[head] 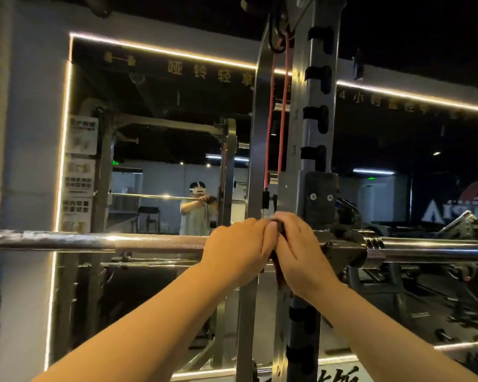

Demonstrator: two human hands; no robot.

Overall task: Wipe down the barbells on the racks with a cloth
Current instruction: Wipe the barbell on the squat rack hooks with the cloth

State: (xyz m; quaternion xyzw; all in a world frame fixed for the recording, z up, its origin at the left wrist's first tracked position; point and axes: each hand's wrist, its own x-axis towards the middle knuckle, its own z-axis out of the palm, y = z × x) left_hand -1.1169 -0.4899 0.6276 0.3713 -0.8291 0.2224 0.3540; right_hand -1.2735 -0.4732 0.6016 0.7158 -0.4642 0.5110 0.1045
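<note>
Both hands are up at the bar, side by side and touching. The left hand [238, 244] is curled over the top of the bar [149, 242]; whether it has cloth under it cannot be told. The right hand [298, 249] is curled round the same bar and grips the dark cloth [279, 274], which shows in the seam between the two hands and hangs in a strip just below them. So the cloth is on the bar under the right hand, right against the rack post [315, 119] that rises just behind the knuckles. Left of the hands runs the long knurled shaft, and right of them, past the post, the sleeve [425, 248]. By my reckoning the wiping of this bar is under way at its inner end by the post. Nothing in the shine tells which stretch is already clean, so the shaft to the left and the sleeve to the right may both remain, with any other bars after them. Beyond the hands a mirror [155, 128] shows a person at the same bar
</note>
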